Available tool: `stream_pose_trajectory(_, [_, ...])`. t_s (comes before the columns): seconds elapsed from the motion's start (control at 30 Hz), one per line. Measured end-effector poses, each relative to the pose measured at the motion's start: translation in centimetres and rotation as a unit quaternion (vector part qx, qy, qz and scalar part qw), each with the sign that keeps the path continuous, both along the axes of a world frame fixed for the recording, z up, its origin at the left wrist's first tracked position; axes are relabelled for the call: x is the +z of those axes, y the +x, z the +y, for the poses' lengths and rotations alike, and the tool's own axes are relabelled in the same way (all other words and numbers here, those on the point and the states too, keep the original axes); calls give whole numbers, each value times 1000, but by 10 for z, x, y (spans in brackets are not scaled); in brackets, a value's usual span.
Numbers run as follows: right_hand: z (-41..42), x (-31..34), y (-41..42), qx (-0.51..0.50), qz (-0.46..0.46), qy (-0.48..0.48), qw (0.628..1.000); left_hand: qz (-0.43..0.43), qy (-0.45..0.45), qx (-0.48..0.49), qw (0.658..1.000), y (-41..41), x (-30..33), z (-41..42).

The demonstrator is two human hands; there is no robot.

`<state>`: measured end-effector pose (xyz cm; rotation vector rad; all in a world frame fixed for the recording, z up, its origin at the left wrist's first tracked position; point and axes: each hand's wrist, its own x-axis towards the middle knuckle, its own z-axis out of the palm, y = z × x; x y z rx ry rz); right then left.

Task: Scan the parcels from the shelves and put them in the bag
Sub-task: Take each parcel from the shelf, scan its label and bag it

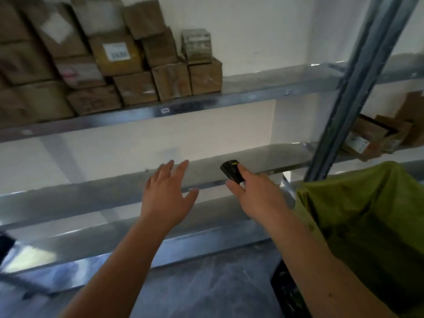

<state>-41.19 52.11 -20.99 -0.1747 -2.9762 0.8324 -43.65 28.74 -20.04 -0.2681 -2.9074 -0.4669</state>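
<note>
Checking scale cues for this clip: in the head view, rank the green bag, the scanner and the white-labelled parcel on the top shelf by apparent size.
1. Green bag, largest by far, though it is nearest the camera.
2. White-labelled parcel.
3. Scanner in the right hand, smallest, partly covered by fingers.

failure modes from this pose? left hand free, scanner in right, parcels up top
1. The parcels sit stacked several high on the upper shelf, above the open left hand. A one-handed pull from the lower rows could likely topple the boxes above.
2. The right hand holds the scanner, so it probably can't help steady a box.
3. Only some labels face outward; others may need turning before a scan.
</note>
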Motion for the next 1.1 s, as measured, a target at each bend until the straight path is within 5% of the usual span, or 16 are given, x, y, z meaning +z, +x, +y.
stream_pose_trajectory(0.43, [-136,91,-61,14,119,18,993,133,-1,2,991,-52,92,-119])
stream_pose_trajectory(1.1, [20,169,-223,60,247,-19,967,193,83,-71,975,-206,180,38])
